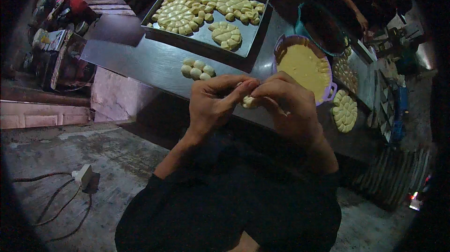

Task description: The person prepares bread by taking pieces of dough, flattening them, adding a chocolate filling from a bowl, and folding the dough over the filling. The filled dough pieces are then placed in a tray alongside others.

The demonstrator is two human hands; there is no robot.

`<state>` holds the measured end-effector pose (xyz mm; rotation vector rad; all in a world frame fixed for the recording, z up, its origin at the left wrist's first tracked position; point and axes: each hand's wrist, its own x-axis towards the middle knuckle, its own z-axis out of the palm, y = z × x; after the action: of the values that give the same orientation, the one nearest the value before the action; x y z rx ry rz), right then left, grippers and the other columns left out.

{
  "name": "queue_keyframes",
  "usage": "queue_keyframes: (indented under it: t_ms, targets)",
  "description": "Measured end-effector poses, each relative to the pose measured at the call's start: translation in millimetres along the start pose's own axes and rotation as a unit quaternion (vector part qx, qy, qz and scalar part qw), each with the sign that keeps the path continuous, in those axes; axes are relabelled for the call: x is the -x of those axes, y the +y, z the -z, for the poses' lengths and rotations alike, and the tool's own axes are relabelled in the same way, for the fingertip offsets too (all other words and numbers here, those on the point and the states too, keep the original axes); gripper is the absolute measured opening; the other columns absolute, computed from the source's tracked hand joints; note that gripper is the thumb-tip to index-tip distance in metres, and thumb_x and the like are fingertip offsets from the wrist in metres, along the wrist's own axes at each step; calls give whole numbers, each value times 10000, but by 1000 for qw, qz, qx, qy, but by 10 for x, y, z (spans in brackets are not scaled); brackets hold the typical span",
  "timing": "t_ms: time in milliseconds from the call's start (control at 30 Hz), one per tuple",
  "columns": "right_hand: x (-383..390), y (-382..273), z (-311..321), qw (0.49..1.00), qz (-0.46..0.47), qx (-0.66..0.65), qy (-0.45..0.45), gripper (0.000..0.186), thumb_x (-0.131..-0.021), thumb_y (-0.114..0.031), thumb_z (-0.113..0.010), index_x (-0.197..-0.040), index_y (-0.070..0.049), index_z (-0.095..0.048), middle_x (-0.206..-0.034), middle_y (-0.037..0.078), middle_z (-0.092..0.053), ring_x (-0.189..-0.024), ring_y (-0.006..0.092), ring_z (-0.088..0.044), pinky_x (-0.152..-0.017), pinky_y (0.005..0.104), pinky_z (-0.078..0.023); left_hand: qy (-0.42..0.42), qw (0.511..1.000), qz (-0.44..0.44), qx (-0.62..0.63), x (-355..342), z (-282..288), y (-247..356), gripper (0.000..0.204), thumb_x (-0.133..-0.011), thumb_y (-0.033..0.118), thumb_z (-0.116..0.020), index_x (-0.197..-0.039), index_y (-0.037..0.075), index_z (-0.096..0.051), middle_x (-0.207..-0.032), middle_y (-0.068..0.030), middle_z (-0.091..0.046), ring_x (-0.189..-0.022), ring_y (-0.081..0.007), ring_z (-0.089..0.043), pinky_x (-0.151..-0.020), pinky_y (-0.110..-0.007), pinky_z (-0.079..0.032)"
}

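Observation:
My left hand [211,104] and my right hand [293,104] meet over the near edge of the metal table. Their fingertips pinch a small pale piece of dough [249,102], partly hidden by the fingers. Just beyond my left hand sits a cluster of several round dough balls [197,69]. To the right of my right hand stands a purple basin [333,93] holding a smooth yellow filling [303,68]. Beside that basin lies a flat oval dough piece [345,112] with a scored, shell-like top.
At the back of the table [154,60], a large metal tray [206,40] holds scored dough shapes. A teal basin [300,26] stands behind the purple one. At the far right, another person's hand [362,21] reaches down. A power socket block [83,176] with cables lies on the floor.

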<state>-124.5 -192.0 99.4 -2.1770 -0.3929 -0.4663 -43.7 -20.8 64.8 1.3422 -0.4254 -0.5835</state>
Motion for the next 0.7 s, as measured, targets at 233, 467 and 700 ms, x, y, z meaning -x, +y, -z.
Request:
queue_keyframes:
  t_ms: [233,467,700]
  targets:
    - [-386,-81,-208,997,-63,-14,43,209,-764,-24,-774,-946,-82,-688,-947,56,-648,-798,202,-608,-675,324,-503,-112,974,-195,-7,-192,442,-102,273,-891,135,-705,-1112,-26,-697,-1073,-123,-710,-946,-120,-655,-847,-284,-518]
    - [-951,-62,-715,998,-51,1,-36,522,-680,-7,-813,-1163,-103,-638,-1023,62,-700,-808,205,-558,-772,311,-433,-94,990,67,79,-551,1144,-39,297,-936,213,-663,-1136,-5,-693,-1043,-86,-712,-943,-113,-641,-854,-270,-504]
    - [-1234,195,-1271,978,-183,101,-13,581,-684,-105,-840,-1218,-112,-611,-1123,63,-653,-889,249,-593,-806,381,-476,-170,965,186,67,-804,1896,-477,371,-945,303,-654,-1132,-16,-685,-1008,-59,-704,-894,-106,-628,-803,-266,-499]
